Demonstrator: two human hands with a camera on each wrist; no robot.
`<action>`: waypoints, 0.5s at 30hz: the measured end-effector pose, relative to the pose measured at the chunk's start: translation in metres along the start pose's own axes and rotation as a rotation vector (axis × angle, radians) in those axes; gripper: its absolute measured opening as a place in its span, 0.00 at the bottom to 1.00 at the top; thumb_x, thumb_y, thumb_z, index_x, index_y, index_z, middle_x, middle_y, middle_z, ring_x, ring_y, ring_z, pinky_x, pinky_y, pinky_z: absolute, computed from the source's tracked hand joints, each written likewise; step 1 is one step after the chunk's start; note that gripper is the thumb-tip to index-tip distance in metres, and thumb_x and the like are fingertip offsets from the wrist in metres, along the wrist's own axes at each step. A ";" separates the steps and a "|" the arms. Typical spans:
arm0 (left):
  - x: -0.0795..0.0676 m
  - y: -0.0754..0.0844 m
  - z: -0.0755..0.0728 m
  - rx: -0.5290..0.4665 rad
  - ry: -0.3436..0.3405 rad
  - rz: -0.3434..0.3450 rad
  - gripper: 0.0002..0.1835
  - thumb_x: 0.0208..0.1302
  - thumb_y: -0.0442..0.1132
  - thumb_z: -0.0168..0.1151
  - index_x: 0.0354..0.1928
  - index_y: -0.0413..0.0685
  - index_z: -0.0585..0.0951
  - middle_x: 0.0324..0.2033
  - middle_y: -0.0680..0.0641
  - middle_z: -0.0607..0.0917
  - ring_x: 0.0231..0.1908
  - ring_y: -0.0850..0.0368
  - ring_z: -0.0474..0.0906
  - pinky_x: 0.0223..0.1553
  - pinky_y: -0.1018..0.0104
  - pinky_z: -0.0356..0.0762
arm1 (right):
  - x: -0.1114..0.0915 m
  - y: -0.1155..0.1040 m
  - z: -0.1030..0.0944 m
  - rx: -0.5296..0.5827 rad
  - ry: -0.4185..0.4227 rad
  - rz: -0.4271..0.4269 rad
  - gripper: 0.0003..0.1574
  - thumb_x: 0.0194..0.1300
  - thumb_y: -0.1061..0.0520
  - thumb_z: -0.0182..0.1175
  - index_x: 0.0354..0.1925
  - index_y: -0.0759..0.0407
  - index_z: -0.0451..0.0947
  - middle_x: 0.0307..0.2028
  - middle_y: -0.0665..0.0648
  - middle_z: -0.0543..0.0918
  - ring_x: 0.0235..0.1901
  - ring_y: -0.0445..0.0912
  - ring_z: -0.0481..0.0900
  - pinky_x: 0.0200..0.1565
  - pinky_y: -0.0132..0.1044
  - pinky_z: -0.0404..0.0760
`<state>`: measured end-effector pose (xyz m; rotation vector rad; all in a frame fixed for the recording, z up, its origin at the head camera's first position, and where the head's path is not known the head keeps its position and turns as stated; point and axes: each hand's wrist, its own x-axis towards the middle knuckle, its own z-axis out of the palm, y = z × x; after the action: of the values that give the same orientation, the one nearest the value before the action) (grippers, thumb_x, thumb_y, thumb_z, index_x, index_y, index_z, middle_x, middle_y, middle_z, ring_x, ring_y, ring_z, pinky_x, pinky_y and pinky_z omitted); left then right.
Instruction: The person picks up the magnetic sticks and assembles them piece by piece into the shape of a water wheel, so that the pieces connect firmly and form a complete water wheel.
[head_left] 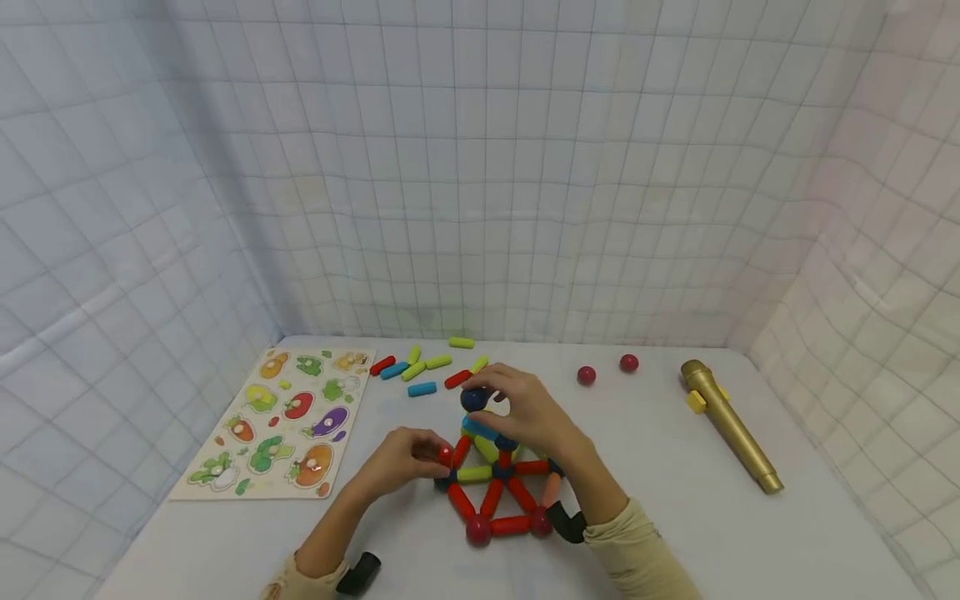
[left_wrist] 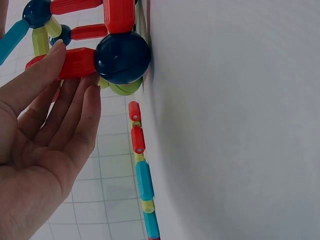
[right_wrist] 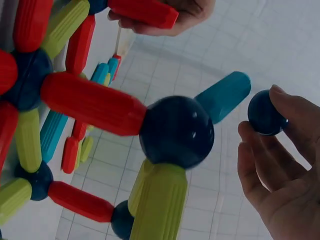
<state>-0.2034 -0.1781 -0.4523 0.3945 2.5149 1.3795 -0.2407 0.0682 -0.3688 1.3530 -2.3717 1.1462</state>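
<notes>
Pinching a glossy dark-blue plastic ball point(right_wrist: 262, 114) in the right hand point(right_wrist: 287, 167), spread no wider than that, just beside a light-blue faceted rod point(right_wrist: 226, 96). Gripping a ribbed red plastic rod point(left_wrist: 81, 58) between thumb and fingers of the left hand point(left_wrist: 47, 145), at the left corner of the multicoloured rod-and-ball frame point(head_left: 510, 526) on the white tabletop point(head_left: 652, 450).

Vegetable puzzle board point(head_left: 266, 490) lies left on the white table point(head_left: 750, 550), gold microphone point(head_left: 732, 431) lies right, gridded cloth point(head_left: 525, 167) rises behind!
</notes>
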 end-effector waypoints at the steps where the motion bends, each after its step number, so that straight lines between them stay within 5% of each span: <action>1: 0.000 -0.001 0.001 -0.001 -0.006 0.004 0.17 0.59 0.42 0.70 0.49 0.43 0.83 0.40 0.47 0.88 0.40 0.57 0.83 0.44 0.66 0.83 | 0.002 -0.002 0.004 0.004 -0.013 -0.002 0.24 0.57 0.59 0.71 0.53 0.55 0.79 0.46 0.53 0.82 0.42 0.43 0.81 0.44 0.33 0.83; 6: -0.002 -0.002 0.003 0.007 -0.011 0.022 0.17 0.59 0.42 0.70 0.49 0.42 0.83 0.40 0.46 0.88 0.40 0.57 0.84 0.45 0.65 0.84 | 0.006 -0.005 0.015 -0.002 -0.106 0.001 0.22 0.59 0.59 0.69 0.53 0.57 0.79 0.49 0.55 0.83 0.45 0.44 0.83 0.48 0.39 0.84; 15: 0.001 -0.004 0.000 0.020 0.006 0.039 0.16 0.60 0.42 0.69 0.48 0.44 0.82 0.40 0.47 0.88 0.41 0.56 0.85 0.45 0.65 0.84 | 0.015 -0.007 0.028 -0.063 -0.264 -0.005 0.22 0.62 0.57 0.67 0.55 0.55 0.80 0.53 0.52 0.82 0.52 0.44 0.80 0.53 0.35 0.81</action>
<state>-0.2047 -0.1796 -0.4554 0.4461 2.5409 1.3729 -0.2378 0.0373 -0.3771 1.5735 -2.5553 0.9326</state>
